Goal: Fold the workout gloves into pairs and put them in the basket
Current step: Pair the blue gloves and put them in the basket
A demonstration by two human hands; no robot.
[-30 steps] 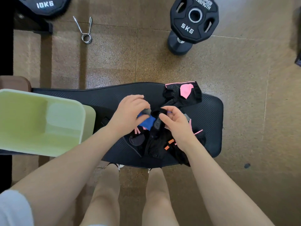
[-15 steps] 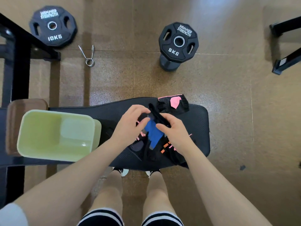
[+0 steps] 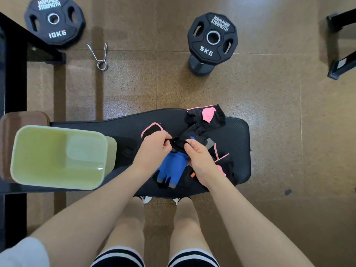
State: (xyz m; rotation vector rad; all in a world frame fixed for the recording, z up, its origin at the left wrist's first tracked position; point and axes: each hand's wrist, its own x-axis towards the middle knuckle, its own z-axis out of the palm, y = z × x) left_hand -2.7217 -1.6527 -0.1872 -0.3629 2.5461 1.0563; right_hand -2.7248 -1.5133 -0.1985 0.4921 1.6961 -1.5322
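Observation:
A blue and black workout glove (image 3: 173,169) hangs by its black wrist strap, fingers pointing toward me, above the black bench pad (image 3: 236,135). My left hand (image 3: 154,149) and my right hand (image 3: 198,160) both pinch that strap. A black glove with a pink patch (image 3: 207,116) lies at the pad's far edge. Another pink-trimmed black glove (image 3: 152,130) peeks out beyond my left hand. More black gloves with pink and orange bits (image 3: 224,164) lie under my right hand, partly hidden. The pale green basket (image 3: 23,155) stands on the bench to the left, with nothing visible inside.
On the brown floor beyond the bench stand a 5 kg plate on a dumbbell (image 3: 212,39), a 10 kg plate (image 3: 54,22) and a spring collar (image 3: 100,56). A black rack frame (image 3: 13,74) runs along the left; another frame's feet (image 3: 341,66) sit at the right.
The blue glove has come up out of the pile and now hangs open from its strap. The view has pulled back and tilted, which shows more floor.

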